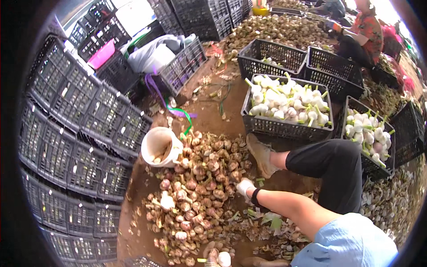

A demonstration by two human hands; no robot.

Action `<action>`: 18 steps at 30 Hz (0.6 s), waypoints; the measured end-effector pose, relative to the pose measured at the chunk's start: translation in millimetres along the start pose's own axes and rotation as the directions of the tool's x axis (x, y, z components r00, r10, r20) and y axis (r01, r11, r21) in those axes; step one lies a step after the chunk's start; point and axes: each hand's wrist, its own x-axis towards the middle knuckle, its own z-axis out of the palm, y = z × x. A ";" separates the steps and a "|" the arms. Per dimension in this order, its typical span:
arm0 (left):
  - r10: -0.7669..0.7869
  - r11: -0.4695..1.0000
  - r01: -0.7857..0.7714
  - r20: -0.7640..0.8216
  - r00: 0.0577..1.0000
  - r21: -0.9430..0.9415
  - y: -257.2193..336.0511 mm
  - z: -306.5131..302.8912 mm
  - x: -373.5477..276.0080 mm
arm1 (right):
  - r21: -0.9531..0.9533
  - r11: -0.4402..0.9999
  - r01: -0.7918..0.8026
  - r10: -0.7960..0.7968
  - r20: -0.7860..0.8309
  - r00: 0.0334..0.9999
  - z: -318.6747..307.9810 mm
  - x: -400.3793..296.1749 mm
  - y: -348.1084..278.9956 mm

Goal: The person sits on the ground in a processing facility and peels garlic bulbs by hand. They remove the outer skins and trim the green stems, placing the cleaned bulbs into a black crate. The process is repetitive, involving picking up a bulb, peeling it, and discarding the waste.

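A broad heap of unpeeled garlic bulbs with brown, dirty skins lies on the floor before me. My right hand, in a white glove with a black band at the wrist, is at the heap's right edge; its fingertips are hard to make out. At the bottom edge my left hand, also gloved, grips a clean white garlic bulb. A short pale-green stem shows on the glove's other side. My shoe rests beside the heap.
A white bucket stands against the heap's left side. Black crates of white garlic are beyond my leg. Stacked crates line the left. Another person sits at the top right near more garlic. Peelings litter the floor.
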 end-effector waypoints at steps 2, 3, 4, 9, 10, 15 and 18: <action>-0.036 0.999 0.036 -0.009 0.999 0.009 -5.5 -4.8 5.3 | 0.200 0.941 0.274 -0.285 0.026 0.958 -19.7 -41.1 -7.6; -0.044 0.999 0.044 0.011 0.999 0.028 -9.4 -1.5 6.2 | 0.314 0.863 0.395 -0.428 0.040 0.903 -37.5 -69.1 -13.4; -0.041 0.998 0.038 0.052 0.998 0.056 -9.3 5.3 4.8 | 0.418 0.768 0.485 -0.554 0.054 0.831 -56.0 -95.9 -18.0; 0.023 0.979 -0.073 0.256 0.966 0.188 -17.7 40.5 -9.0 | 0.094 0.635 0.766 -0.739 0.364 0.567 -113.9 -203.3 -41.8; 0.036 0.972 -0.103 0.296 0.955 0.213 -20.9 46.2 -12.7 | -0.122 0.589 0.799 -0.679 0.460 0.572 -124.5 -221.7 -46.8; 0.110 0.926 -0.259 0.460 0.881 0.275 -36.0 67.7 -29.5 | -0.124 0.610 0.782 -0.753 0.217 0.621 -120.3 -249.9 -5.7; 0.147 0.896 -0.341 0.535 0.832 0.284 -43.6 73.5 -36.7 | 0.196 0.639 0.744 -0.765 0.060 0.641 -123.7 -269.0 5.5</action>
